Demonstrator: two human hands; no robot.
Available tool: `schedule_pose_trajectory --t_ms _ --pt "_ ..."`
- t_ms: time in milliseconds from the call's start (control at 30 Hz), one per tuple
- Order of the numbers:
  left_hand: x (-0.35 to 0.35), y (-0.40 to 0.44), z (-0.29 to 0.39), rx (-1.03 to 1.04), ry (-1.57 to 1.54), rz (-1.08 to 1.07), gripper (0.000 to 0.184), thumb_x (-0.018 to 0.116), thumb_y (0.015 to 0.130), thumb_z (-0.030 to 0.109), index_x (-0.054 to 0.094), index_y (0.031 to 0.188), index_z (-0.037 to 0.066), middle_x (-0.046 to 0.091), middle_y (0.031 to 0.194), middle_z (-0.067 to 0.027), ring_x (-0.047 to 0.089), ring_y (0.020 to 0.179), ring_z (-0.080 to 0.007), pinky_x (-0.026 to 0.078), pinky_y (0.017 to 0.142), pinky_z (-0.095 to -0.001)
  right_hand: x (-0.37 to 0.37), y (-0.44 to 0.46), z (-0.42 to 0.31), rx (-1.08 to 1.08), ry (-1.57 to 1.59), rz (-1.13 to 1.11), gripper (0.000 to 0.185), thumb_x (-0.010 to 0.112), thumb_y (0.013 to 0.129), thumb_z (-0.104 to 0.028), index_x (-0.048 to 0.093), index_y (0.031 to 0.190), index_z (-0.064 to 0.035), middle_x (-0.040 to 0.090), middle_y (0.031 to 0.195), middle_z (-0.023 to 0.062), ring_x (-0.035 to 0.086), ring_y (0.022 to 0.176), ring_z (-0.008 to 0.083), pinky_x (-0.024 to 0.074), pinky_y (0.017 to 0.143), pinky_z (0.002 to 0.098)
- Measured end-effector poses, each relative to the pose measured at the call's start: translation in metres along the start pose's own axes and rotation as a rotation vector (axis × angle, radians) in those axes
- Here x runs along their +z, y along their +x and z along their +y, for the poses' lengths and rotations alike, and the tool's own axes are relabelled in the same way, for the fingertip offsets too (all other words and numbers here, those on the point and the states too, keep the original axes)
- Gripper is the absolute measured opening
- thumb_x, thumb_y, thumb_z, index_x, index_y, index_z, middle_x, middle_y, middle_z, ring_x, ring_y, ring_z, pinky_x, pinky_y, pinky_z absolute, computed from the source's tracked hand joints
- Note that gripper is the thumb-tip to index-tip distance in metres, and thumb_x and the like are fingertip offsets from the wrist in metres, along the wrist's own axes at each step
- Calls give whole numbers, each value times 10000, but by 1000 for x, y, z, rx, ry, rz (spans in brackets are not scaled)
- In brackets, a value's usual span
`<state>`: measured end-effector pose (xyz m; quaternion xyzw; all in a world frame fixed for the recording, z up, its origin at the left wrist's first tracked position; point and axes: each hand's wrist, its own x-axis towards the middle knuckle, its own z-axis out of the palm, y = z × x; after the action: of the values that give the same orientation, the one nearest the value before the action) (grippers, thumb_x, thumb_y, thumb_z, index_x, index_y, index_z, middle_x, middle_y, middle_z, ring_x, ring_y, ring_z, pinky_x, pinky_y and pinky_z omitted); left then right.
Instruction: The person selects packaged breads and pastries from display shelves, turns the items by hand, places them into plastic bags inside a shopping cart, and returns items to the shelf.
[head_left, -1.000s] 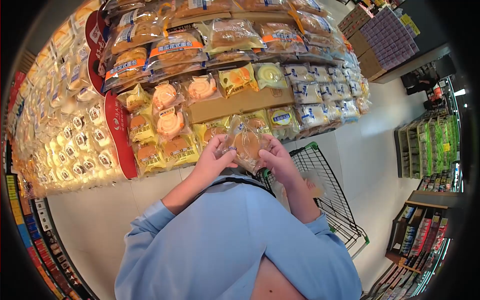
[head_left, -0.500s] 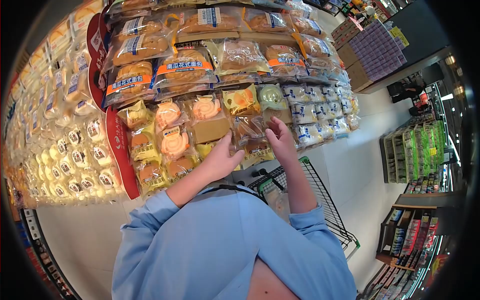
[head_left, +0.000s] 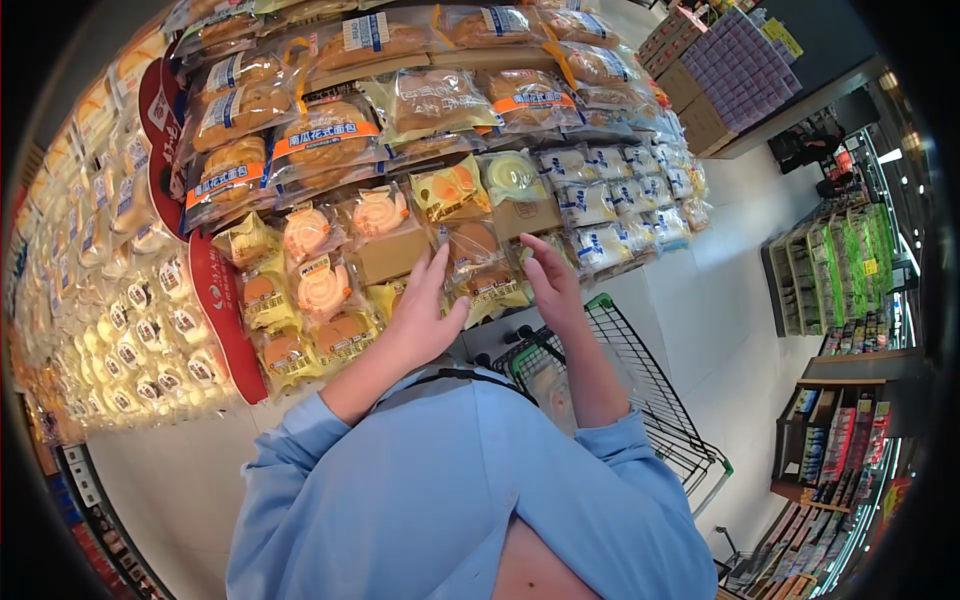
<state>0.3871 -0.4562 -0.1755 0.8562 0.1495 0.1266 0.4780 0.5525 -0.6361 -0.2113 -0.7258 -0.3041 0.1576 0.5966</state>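
Note:
My left hand (head_left: 425, 312) is open in front of the lower rows of a bread display, its fingers stretched forward and its thumb apart. Opposite it, my right hand (head_left: 555, 288) is open too, fingers bent slightly and spread. Between the two hands lie a brown round cake in clear wrap (head_left: 472, 240) and a yellow-labelled packaged cake (head_left: 497, 287). Whether the fingertips touch these packs I cannot tell. Just beyond are a yellow cake packet (head_left: 447, 192), a pale green round cake (head_left: 514, 176) and a pink swirl cake (head_left: 378, 212).
Pumpkin bread bags (head_left: 325, 143) are stacked higher up. Small white-and-blue packets (head_left: 603, 243) lie to the right. A red curved divider (head_left: 222, 310) borders cream-coloured packs on the left. A shopping cart (head_left: 640, 380) stands close on my right, with shelves (head_left: 830, 270) farther off.
The view has shifted, so the display sits farther left. My left hand's fingers now point more straight ahead. Both hands remain open around the same packs.

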Motion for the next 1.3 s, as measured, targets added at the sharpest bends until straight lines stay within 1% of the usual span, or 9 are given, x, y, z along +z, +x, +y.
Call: schedule_pose_trajectory --t_ms 133,200,500,600,633,733,967,1200,1300 --pt "1 1 19 184 106 -56 619 647 912 222 432 1461 32 328 1525 -314 290 1439 -470 292 1176 -484 -32 -38 0 11 125 169 266 509 1030 -78 611 1265 -8 680 1178 66 620 1055 86 467 942 238" --pt "11 11 15 393 426 -117 573 655 924 237 477 1446 82 301 1562 -264 274 1457 -452 289 1166 -535 -49 -59 19 97 294 278 231 511 1038 -94 624 1217 -3 696 1119 68 643 998 110 500 908 245" --pt "56 12 30 377 647 -15 544 722 865 241 556 1346 48 343 1527 -276 281 1440 -466 240 1169 -590 -99 -170 98 398 366 456 209 516 1044 -149 633 1148 -10 705 1025 76 663 869 121 531 783 241" --pt "82 -5 54 502 478 -115 502 716 856 168 579 1318 29 406 1479 -286 345 1404 -480 294 1153 -566 -98 -209 141 450 76 486 207 547 1020 -160 656 1099 -3 707 989 59 653 885 108 524 794 258" --pt "93 -12 68 527 372 -174 472 707 853 130 593 1297 18 471 1424 -284 422 1353 -476 355 1131 -521 -99 -230 185 418 -69 482 233 581 976 -200 676 1074 -10 725 969 106 690 887 192 533 813 318" --pt "139 -31 80 506 205 -468 476 707 857 134 589 1304 23 498 1401 -272 465 1319 -456 387 1113 -487 -92 -270 201 604 -366 505 207 571 957 -171 691 1020 -13 726 916 123 702 878 233 537 806 331" --pt "275 -61 32 488 432 -928 552 681 898 337 566 1359 55 426 1453 -329 464 1318 -467 409 1088 -479 -94 -347 239 652 -220 624 232 603 914 -216 695 1022 -33 706 913 206 691 861 344 533 771 419" --pt "386 -69 13 366 914 -1121 660 656 899 441 509 1416 58 363 1476 -373 390 1367 -500 363 1134 -464 -104 -400 230 716 -204 632 231 592 944 -208 685 1042 -21 711 908 177 685 807 265 530 754 369" --pt "425 -66 -50 328 782 -1201 666 653 898 416 500 1400 6 418 1454 -338 419 1354 -469 366 1136 -445 -104 -415 226 800 -141 549 266 590 943 -224 691 1083 -22 714 949 194 694 831 263 534 760 371"
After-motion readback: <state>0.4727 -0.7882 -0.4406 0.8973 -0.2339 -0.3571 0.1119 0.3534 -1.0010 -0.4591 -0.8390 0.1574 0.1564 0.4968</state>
